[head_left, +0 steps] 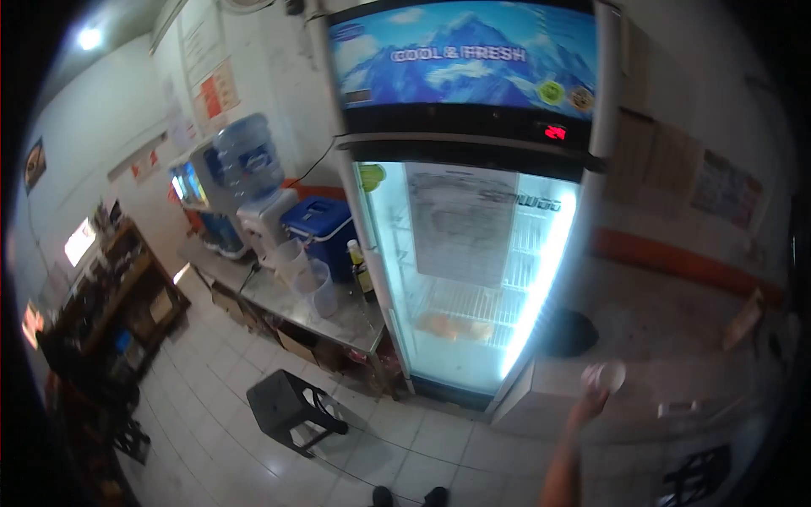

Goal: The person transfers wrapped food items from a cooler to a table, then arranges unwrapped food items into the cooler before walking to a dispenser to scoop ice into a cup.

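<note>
My right hand is stretched out at the lower right, its fingers closed round a small pale cup-like item. The hand is in front of a low light-coloured counter, to the right of the lit display fridge. Behind the fridge's closed glass door, some orange-brown items lie on a low shelf, too blurred to name. My left hand is out of view.
A black stool stands on the tiled floor. To the left, a metal table holds clear plastic jugs, a blue cooler box, a bottle and a water dispenser. A cluttered wooden shelf is farther left.
</note>
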Available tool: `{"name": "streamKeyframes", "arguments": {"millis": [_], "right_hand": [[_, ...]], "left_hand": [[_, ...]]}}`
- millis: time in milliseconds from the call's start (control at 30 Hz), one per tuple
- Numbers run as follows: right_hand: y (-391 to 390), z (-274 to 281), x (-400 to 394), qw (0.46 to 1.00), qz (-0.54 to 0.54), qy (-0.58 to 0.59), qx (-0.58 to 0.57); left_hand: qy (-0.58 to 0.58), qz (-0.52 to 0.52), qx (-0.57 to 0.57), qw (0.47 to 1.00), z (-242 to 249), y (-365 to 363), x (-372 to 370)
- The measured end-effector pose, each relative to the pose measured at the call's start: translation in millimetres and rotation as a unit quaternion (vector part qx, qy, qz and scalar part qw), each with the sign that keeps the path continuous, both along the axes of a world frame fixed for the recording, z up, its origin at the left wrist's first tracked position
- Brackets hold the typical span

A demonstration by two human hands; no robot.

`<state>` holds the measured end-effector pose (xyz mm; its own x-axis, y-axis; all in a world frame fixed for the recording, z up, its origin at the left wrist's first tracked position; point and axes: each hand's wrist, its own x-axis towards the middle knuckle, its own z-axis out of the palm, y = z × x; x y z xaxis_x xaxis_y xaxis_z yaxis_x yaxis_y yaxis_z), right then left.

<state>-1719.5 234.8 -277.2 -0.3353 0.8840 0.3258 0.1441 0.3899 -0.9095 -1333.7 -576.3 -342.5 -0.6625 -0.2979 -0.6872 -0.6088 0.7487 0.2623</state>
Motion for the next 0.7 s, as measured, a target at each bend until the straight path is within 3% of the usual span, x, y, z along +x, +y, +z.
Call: {"name": "streamKeyframes", "arguments": {"millis": [33, 67, 100, 133, 167, 200, 233, 267, 300, 367, 400, 467, 600, 700], "right_hand": [[-17.4, -32.1, 16.3, 0.999, -0.008, 0.004, 0.034], [-59.2, -16.2, 36.0, 0.998, 0.025, -0.001, 0.058], [-100.1, 3.3, 60.2, 0.995, 0.101, -0.022, 0.006], [-141.7, 24.7, 72.3, 0.990, 0.140, -0.010, -0.035], [-164.0, 9.4, 86.1, 0.974, 0.198, -0.108, -0.022], [-206.0, 27.8, 94.5, 0.957, 0.264, -0.089, -0.085], [-242.9, 36.9, 97.9, 0.927, 0.295, -0.096, -0.212], [-271.8, 49.4, 100.7, 0.893, 0.368, -0.148, -0.212], [-297.1, 60.8, 101.6, 0.851, 0.437, -0.199, -0.212], [-340.2, 64.7, 88.9, 0.774, 0.555, -0.210, -0.222], [-358.4, 69.7, 80.7, 0.753, 0.591, -0.203, -0.205], [-398.5, 85.7, 49.0, 0.710, 0.662, -0.173, -0.168], [-456.1, 140.3, -43.9, 0.618, 0.756, -0.199, -0.082], [-507.0, 165.5, -126.7, 0.606, 0.775, -0.165, -0.071]], "left_hand": [[0.034, -0.058, -0.016, 0.998, -23.0, 8.8, -13.2], [0.030, -0.128, -0.107, 0.985, -31.8, 29.8, -43.6], [0.147, -0.100, -0.011, 0.984, -35.8, 49.6, -66.1], [0.147, -0.068, 0.039, 0.986, 19.3, 95.4, -116.0], [0.163, -0.030, 0.112, 0.980, 50.0, 124.2, -150.8], [0.213, -0.037, 0.148, 0.965, 67.1, 151.5, -182.6], [0.241, -0.048, 0.228, 0.942, 80.0, 170.0, -211.2], [0.244, -0.122, 0.212, 0.938, 86.4, 186.2, -237.8], [0.290, -0.182, 0.238, 0.909, 114.1, 204.7, -262.8], [0.422, -0.284, 0.180, 0.842, 133.2, 224.0, -299.5], [0.446, -0.256, 0.183, 0.838, 143.0, 229.6, -314.3], [0.500, -0.208, 0.178, 0.822, 166.4, 221.9, -346.1], [0.526, -0.124, 0.202, 0.817, 164.0, 151.1, -424.6], [0.551, -0.070, 0.302, 0.774, 134.8, 84.7, -487.7]]}}
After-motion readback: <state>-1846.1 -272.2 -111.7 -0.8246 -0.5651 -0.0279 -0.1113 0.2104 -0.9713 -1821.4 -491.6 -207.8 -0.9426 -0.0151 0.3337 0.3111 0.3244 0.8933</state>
